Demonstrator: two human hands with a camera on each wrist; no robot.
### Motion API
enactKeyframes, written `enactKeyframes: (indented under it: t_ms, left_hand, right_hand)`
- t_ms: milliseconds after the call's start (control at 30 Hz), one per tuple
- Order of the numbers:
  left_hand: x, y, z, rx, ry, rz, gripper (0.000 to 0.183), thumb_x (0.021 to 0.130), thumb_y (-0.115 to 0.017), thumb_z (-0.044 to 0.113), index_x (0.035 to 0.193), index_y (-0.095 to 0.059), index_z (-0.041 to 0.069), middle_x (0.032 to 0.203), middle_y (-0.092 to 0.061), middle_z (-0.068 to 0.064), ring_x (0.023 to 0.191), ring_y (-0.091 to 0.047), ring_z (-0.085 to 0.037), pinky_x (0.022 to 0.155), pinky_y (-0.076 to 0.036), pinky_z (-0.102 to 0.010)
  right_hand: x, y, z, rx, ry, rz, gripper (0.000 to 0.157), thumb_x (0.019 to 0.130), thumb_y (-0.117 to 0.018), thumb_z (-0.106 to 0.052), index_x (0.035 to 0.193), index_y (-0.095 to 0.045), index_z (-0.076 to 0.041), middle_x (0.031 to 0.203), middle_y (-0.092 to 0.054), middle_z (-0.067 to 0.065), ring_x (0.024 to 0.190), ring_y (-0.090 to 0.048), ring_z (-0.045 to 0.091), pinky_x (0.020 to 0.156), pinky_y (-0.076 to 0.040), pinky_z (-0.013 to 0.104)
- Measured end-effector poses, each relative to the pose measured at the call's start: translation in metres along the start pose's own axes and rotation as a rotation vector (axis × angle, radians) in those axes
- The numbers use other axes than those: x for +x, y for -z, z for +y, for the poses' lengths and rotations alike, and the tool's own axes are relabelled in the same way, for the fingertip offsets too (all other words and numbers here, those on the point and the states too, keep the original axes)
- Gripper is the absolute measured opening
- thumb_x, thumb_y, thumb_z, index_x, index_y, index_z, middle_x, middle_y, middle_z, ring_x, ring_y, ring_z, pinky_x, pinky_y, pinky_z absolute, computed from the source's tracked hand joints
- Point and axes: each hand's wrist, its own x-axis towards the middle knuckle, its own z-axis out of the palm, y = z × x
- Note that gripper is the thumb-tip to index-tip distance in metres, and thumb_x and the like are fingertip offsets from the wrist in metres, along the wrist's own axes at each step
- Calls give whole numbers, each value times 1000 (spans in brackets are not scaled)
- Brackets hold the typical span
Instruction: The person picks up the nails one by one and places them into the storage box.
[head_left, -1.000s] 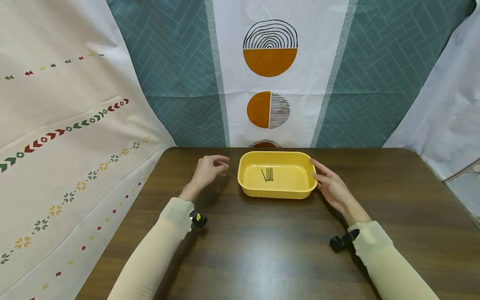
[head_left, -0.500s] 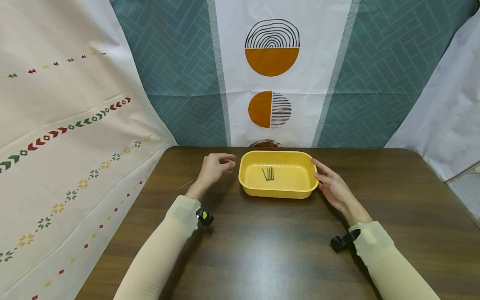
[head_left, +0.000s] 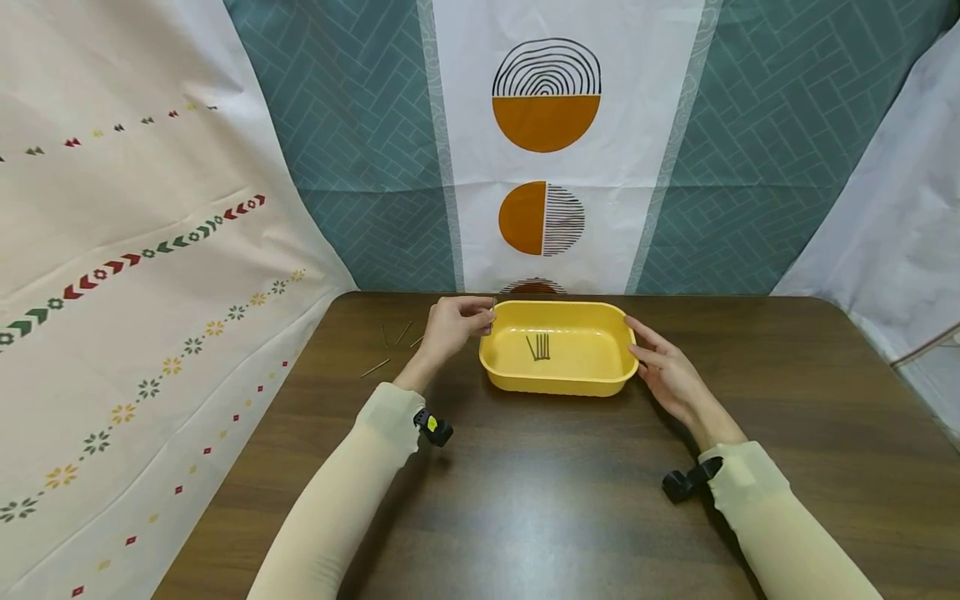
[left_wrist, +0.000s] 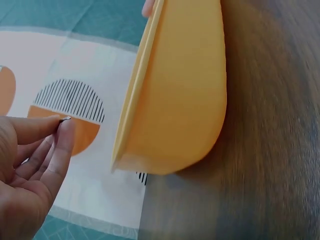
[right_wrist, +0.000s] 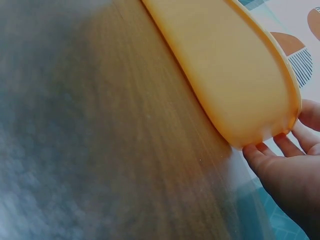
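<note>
In the head view my left hand (head_left: 450,329) is above the near-left end of the yellow tray (head_left: 558,388), its fingertips over the rim. Thumb and index finger pinch a thin dark nail-like stick (head_left: 492,312); the left wrist view shows only a small dark end (left_wrist: 65,119) between the fingertips. Several similar sticks (head_left: 542,347) lie inside the tray, most in a row and one slanted. My right hand (head_left: 667,377) touches the tray's right end with fairly straight fingers. Seen from the right wrist, its fingertips (right_wrist: 252,151) press the outer wall (right_wrist: 235,90).
More thin sticks (head_left: 375,367) lie scattered on the brown wooden table (head_left: 525,483), left of the tray. A patterned cloth (head_left: 555,167) hangs behind the table's far edge. Another pale cloth (head_left: 150,333) borders the left side.
My left hand has moved right, carrying the pinched stick from beside the tray to over its left rim. More loose sticks on the table are uncovered. The right hand stays at the tray's right end.
</note>
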Motion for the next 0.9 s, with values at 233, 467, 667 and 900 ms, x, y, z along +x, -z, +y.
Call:
enactKeyframes:
  t_ms: [233, 467, 667, 900]
  left_hand:
    - [4, -12, 0, 13, -35, 29, 29, 96, -73, -1, 124, -73, -6, 104, -76, -23, 78, -75, -17, 80, -63, -41]
    - [5, -23, 2, 16, -12, 2, 30, 96, -73, 0, 125, -73, -6, 103, -77, -21, 80, -77, -21, 84, -61, -49]
    - [9, -34, 3, 28, 38, 15, 30, 95, -74, 1, 124, -73, -6, 99, -77, -19, 79, -77, -21, 83, -61, -47]
    - [13, -46, 4, 16, 79, 13, 27, 94, -76, 1, 121, -76, -2, 97, -77, -17, 76, -77, -20, 75, -63, -34]
  right_hand:
    - [0, 0, 0, -10, -7, 2, 61, 113, -43, -10, 167, -16, -9, 175, -2, 8, 158, -15, 26, 106, -43, 18]
    - [0, 1, -1, -16, -8, 2, 62, 113, -45, -12, 168, -15, -9, 175, -1, 8, 159, -11, 26, 106, -41, 18]
    - [0, 1, 0, -4, 3, -5, 63, 112, -45, -12, 167, -14, -7, 175, -1, 10, 158, -14, 26, 106, -42, 18]
    - [1, 2, 1, -15, 1, -6, 63, 112, -45, -10, 167, -14, -7, 175, -1, 9, 158, -12, 28, 105, -43, 18]
